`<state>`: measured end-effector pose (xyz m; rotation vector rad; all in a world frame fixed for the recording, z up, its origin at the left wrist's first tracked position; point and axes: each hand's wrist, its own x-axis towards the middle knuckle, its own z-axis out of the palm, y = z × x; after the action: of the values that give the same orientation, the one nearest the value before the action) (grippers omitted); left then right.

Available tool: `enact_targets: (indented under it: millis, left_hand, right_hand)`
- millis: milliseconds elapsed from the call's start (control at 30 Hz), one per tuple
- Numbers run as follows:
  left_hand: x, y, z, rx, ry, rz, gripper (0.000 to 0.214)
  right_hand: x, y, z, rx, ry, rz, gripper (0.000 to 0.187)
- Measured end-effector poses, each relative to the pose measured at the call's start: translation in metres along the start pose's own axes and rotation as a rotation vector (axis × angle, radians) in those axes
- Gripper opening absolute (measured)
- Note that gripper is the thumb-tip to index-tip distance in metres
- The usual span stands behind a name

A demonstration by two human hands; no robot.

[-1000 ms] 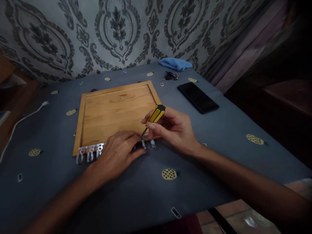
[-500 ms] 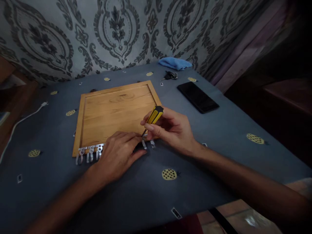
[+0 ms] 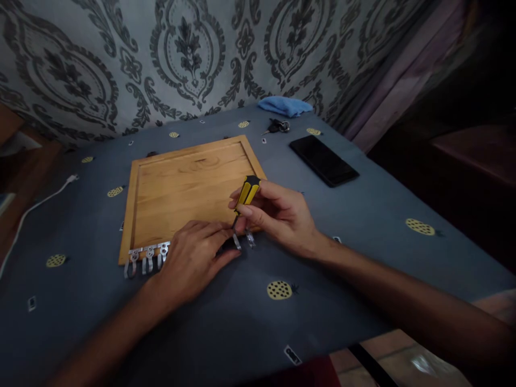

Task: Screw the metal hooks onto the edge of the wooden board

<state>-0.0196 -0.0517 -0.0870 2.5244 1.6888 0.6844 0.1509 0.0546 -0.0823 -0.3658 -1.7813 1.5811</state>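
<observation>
A wooden board (image 3: 189, 188) with a raised rim lies flat on a blue-grey cloth-covered table (image 3: 250, 317). Metal hooks (image 3: 147, 257) are fixed along its near edge. My right hand (image 3: 278, 215) grips a yellow and black screwdriver (image 3: 245, 194), tip down at a hook on the near edge. My left hand (image 3: 195, 255) lies over the edge beside the tip, fingers pressed on the hooks there. Two more hooks (image 3: 245, 239) stick out between my hands.
A black phone (image 3: 323, 159) lies to the right of the board. Keys (image 3: 278, 127) and a blue cloth (image 3: 285, 105) sit at the far edge by the patterned wall. A white cable (image 3: 38, 201) runs along the left.
The screwdriver handle has tilted more upright and shifted slightly left. Both hands stay at the board's near edge.
</observation>
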Motion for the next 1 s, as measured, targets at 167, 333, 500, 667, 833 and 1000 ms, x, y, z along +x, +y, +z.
enact_targets:
  millis: [167,333,500,667,833,1000]
  left_hand:
    - [0.0004,-0.0004,0.0002,-0.008,-0.009,-0.007,0.026]
    - [-0.0003,0.002,0.0005,-0.05,-0.039,-0.109,0.026]
    - [0.0012,0.0055,0.0006,-0.064,-0.107,-0.227,0.032]
    - [0.0039,0.0066,0.0015,-0.056,-0.133,-0.265,0.031]
    - [0.0057,0.0078,0.0024,-0.069,-0.13,-0.288,0.033]
    - [0.0068,0.008,0.002,-0.085,-0.145,-0.316,0.031]
  right_hand:
    - [0.0014,0.0024,0.0006,0.023,-0.003,-0.034,0.028]
    - [0.0009,0.0018,-0.0011,0.016,-0.015,-0.014,0.03]
    - [0.0001,-0.002,-0.0016,0.03,-0.016,0.016,0.035]
    - [0.0001,-0.002,-0.0008,0.026,-0.015,-0.007,0.034]
    - [0.0,0.0003,-0.0006,0.027,-0.018,-0.024,0.032]
    - [0.0001,0.0035,-0.0004,0.034,-0.009,-0.05,0.03]
